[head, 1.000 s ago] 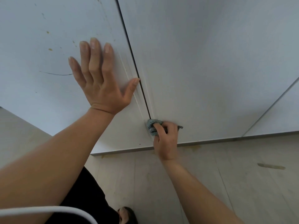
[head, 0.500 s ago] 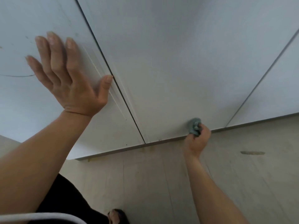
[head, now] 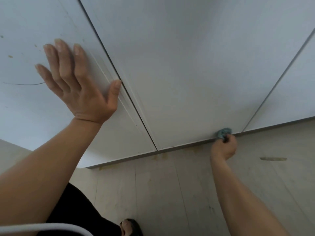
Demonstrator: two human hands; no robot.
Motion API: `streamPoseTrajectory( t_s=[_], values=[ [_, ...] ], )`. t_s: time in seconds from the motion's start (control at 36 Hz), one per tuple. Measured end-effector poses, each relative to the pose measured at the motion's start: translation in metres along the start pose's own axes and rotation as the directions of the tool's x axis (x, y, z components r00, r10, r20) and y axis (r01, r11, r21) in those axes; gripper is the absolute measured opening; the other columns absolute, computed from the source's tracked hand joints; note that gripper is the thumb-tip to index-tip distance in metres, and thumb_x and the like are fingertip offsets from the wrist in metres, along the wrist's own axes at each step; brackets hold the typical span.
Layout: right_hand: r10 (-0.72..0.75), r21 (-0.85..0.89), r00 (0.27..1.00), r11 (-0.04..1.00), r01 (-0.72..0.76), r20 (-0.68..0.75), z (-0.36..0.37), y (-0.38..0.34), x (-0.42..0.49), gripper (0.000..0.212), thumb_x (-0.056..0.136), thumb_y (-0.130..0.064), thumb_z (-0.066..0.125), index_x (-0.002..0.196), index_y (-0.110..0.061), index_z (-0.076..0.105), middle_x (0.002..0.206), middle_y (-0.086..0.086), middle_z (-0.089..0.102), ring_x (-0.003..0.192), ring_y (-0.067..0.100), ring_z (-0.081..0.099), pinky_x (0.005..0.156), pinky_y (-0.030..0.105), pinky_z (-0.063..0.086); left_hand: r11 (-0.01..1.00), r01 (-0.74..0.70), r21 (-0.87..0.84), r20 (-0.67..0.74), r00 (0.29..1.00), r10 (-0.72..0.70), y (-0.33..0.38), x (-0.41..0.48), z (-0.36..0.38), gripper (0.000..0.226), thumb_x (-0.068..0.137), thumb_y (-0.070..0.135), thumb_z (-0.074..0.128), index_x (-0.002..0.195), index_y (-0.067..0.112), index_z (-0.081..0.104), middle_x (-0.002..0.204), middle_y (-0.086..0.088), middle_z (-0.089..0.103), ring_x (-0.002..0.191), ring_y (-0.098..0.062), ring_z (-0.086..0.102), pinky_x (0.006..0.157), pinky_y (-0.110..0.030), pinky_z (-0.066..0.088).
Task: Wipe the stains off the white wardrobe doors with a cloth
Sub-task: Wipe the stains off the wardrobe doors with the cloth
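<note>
Wardrobe doors: three white doors fill the top, from 9 round to 3 o'clock, with a thin dark gap between neighbours.
Floor: pale boards along the bottom, from 4 to 8 o'clock, with yellow smears just under the doors.
Left hand: at 9 o'clock, flat on the left door, fingers straight and close together, thumb spread out toward the gap.
Right hand: at 4 o'clock, fingers curled, squeezing the cloth.
Foot: at 6 o'clock, in a dark shoe.
Cloth: a small blue-green ball at 3 o'clock, pressed on the bottom edge of the middle door.
Stains: small brown spots and a thin dark curved line on the left door, at 9 to 10 o'clock.
</note>
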State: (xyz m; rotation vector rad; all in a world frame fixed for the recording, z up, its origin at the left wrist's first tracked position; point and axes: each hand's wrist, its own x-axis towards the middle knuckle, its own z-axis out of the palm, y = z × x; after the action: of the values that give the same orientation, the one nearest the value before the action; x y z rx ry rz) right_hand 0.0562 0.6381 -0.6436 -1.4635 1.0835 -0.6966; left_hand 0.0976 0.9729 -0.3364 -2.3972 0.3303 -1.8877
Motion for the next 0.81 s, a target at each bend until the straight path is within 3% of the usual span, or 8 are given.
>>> streamPoseTrajectory(
  t_s=[0.11,0.22,0.39,0.5,0.61,0.69,0.81],
  values=[
    [-0.06,-0.007,0.995,0.998,0.06,0.082,0.002,0.008,-0.02,0.026,0.083,0.005,0.062,0.106,0.0,0.072,0.105,0.022,0.07,0.096,0.032,0.065,0.089,0.031,0.047,1.0,0.005,-0.003,0.002,1.0,-0.005,-0.001,0.0,0.0,0.087,0.094,0.058,0.056,0.152,-0.001,0.032,0.153,-0.032,0.034,0.14,-0.057,0.031,0.125,-0.05,-0.001],
    [0.014,0.053,1.0,0.998,-0.014,0.006,-0.006,0.004,0.009,0.029,0.085,0.002,0.059,0.11,-0.001,0.071,0.106,0.022,0.072,0.091,0.022,0.062,0.093,0.042,0.052,1.0,-0.007,0.002,-0.004,1.0,0.007,0.0,0.001,0.0,0.088,0.092,0.057,0.059,0.151,-0.003,0.034,0.152,-0.031,0.035,0.141,-0.054,0.029,0.126,-0.048,-0.003],
    [0.122,0.109,0.992,0.987,-0.12,-0.014,-0.001,-0.016,-0.004,0.024,0.088,0.001,0.06,0.11,0.001,0.07,0.109,0.022,0.071,0.102,0.033,0.066,0.082,0.02,0.041,1.0,-0.008,0.001,-0.006,1.0,0.008,0.0,0.001,-0.001,0.087,0.091,0.056,0.06,0.15,-0.002,0.033,0.15,-0.035,0.038,0.14,-0.055,0.03,0.126,-0.047,-0.003],
    [0.161,0.075,0.985,0.983,-0.165,0.06,0.014,-0.018,-0.055,0.019,0.088,0.003,0.059,0.104,-0.001,0.069,0.104,0.017,0.071,0.091,0.024,0.061,0.077,0.017,0.036,1.0,-0.001,-0.004,0.002,1.0,0.001,0.002,0.002,-0.002,0.087,0.092,0.057,0.06,0.151,-0.001,0.032,0.151,-0.035,0.039,0.141,-0.053,0.029,0.126,-0.047,-0.002],
    [0.129,0.037,0.977,0.99,-0.137,0.169,0.02,-0.004,-0.077,0.024,0.085,0.01,0.059,0.102,-0.002,0.071,0.101,0.014,0.07,0.092,0.024,0.063,0.082,0.025,0.044,1.0,0.001,-0.017,-0.004,1.0,-0.001,0.002,0.002,-0.002,0.086,0.092,0.057,0.059,0.151,-0.001,0.033,0.151,-0.034,0.039,0.141,-0.053,0.03,0.126,-0.047,-0.002],
    [0.113,0.048,0.985,0.992,-0.12,0.133,0.016,-0.004,-0.063,0.029,0.084,0.011,0.057,0.104,-0.004,0.072,0.098,0.008,0.069,0.092,0.025,0.064,0.087,0.033,0.051,1.0,0.004,-0.022,-0.001,1.0,-0.004,0.002,0.002,-0.001,0.086,0.093,0.057,0.058,0.151,-0.001,0.032,0.152,-0.033,0.038,0.141,-0.053,0.029,0.126,-0.047,-0.003],
    [0.119,0.06,0.992,0.991,-0.122,0.044,0.015,-0.014,-0.053,0.024,0.085,0.006,0.06,0.104,-0.005,0.071,0.101,0.011,0.071,0.09,0.021,0.063,0.085,0.032,0.051,1.0,0.002,-0.017,0.004,1.0,-0.002,0.002,0.002,-0.001,0.087,0.092,0.057,0.06,0.15,-0.001,0.033,0.151,-0.034,0.037,0.141,-0.053,0.028,0.125,-0.048,-0.002]
  ],
)
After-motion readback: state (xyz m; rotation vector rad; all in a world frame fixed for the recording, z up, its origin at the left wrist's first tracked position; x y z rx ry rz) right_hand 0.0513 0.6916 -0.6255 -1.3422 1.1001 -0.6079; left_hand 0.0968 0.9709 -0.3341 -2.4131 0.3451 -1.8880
